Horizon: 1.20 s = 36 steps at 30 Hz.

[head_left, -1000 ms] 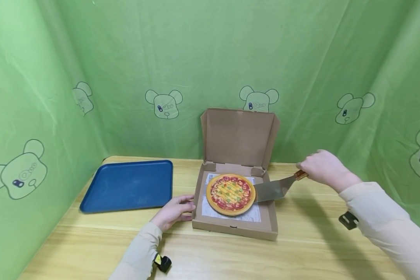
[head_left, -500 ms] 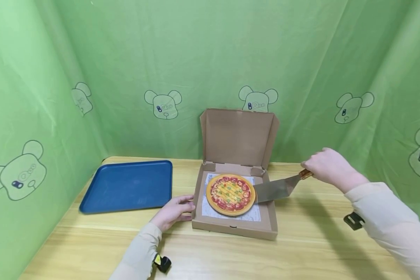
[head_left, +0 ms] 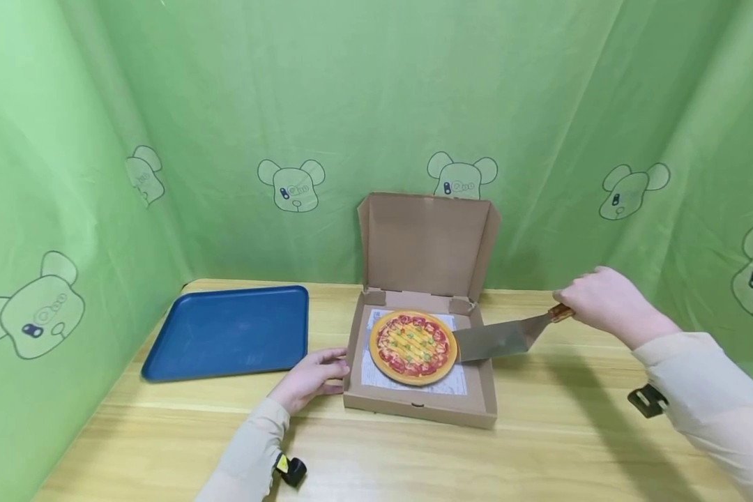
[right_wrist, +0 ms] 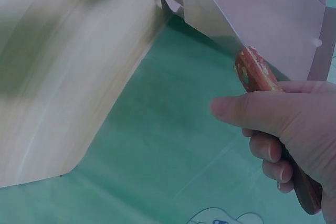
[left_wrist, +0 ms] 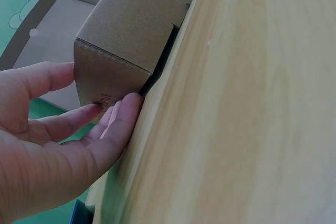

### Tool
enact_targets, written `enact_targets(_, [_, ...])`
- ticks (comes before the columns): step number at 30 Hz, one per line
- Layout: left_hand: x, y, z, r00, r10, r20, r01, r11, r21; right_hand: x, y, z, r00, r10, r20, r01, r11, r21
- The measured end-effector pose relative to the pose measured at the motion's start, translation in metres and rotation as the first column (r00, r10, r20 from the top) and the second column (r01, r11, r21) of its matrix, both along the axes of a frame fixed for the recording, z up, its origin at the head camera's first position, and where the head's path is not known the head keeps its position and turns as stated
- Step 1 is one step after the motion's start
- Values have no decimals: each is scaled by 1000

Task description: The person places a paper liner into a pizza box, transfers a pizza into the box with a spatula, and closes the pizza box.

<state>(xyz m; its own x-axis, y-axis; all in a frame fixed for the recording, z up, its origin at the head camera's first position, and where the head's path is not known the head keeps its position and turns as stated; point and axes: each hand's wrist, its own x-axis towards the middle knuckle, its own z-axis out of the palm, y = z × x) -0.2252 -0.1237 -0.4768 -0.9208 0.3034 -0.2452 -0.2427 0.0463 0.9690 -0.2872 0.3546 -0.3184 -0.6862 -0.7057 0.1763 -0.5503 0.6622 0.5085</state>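
Observation:
A round pizza (head_left: 413, 348) lies on printed paper (head_left: 454, 385) inside a cardboard pizza box (head_left: 414, 409) whose lid stands up at the back. From the right, my right hand (head_left: 602, 298) grips the wooden handle of a metal spatula (head_left: 496, 340). The blade slants down over the box's right wall, its front end at the pizza's right edge; whether the tip goes under the crust is hidden. My left hand (head_left: 309, 382) touches the box's left wall, the thumb near the top edge and the fingers (left_wrist: 123, 121) lower down, close to the table.
A blue tray (head_left: 232, 333) lies on the wooden table (head_left: 376, 460) to the left of the box. Green curtains (head_left: 376, 90) with bear-head drawings hang behind and at both sides.
My right hand has moved to the right, drawing the spatula so that more of its blade shows outside the pizza. The pizza, box and left hand stay put.

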Motion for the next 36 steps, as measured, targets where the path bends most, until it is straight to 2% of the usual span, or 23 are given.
enact_targets(5, [-1,0,-1,1000,-6,-4,6,1000,2,3,9,-7,1000,-10,7,11,999,-34])
enact_targets(17, [-1,0,-3,1000,6,-7,-6,1000,3,9,30,-9,997,-67,33,69,996,-60])
enact_targets(21, [-1,0,-2,1000,11,-6,-11,1000,6,13,40,-16,995,-89,45,92,993,-79])
enact_targets(25, [-1,-1,-3,1000,12,-8,-12,1000,4,18,48,-31,995,-87,55,94,987,-133])
enact_targets(29, [-1,-1,-4,1000,7,-10,-7,1000,3,24,55,-53,991,-101,91,118,972,-202])
enact_targets(36, [-1,0,-5,1000,-1,-8,1,1000,13,34,62,-90,964,-190,188,239,927,-289])
